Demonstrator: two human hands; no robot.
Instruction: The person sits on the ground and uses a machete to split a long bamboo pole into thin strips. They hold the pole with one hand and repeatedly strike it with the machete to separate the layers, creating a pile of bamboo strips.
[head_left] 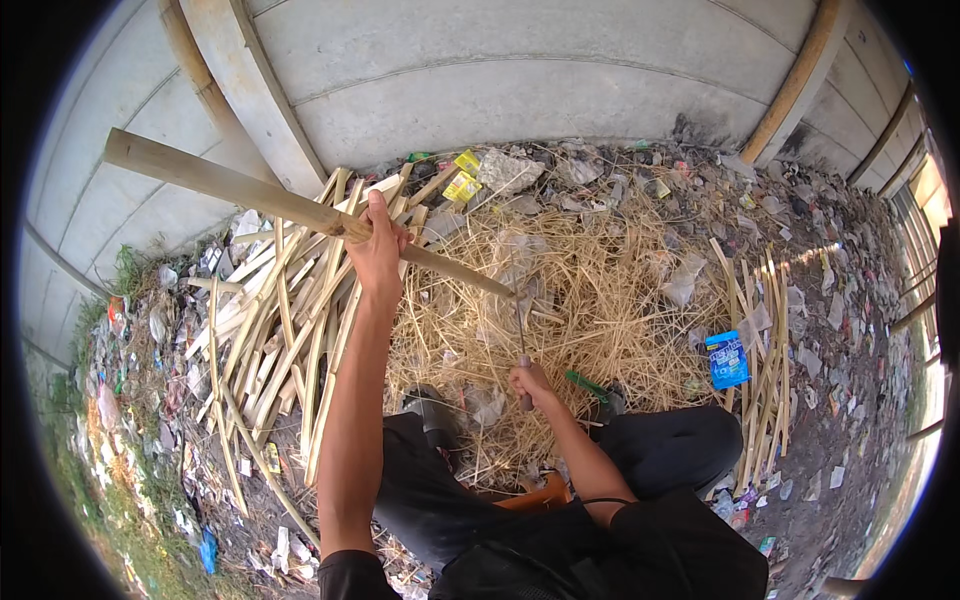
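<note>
My left hand (pixel 376 250) is closed around a long piece of split bamboo (pixel 230 190), held aslant with its wide end up at the left. Its narrow end comes down over the straw-coloured shavings before me. In my right hand (pixel 535 384), the fingers wrap round the handle of a knife (pixel 521 335). The thin blade points away from me, and its tip is at the bamboo's low end; whether they touch I cannot tell. A heap of bamboo shavings (pixel 600 280) spreads below both hands. Left of my left forearm lies a pile of split bamboo strips (pixel 270 330).
More bamboo strips (pixel 768 370) lie at the right, with a blue packet (pixel 727 360) beside them. A grey panel wall (pixel 520 80) with posts stands behind the shavings. Litter and a pale stone (pixel 510 172) lie along its foot. An orange seat (pixel 535 494) shows between my legs.
</note>
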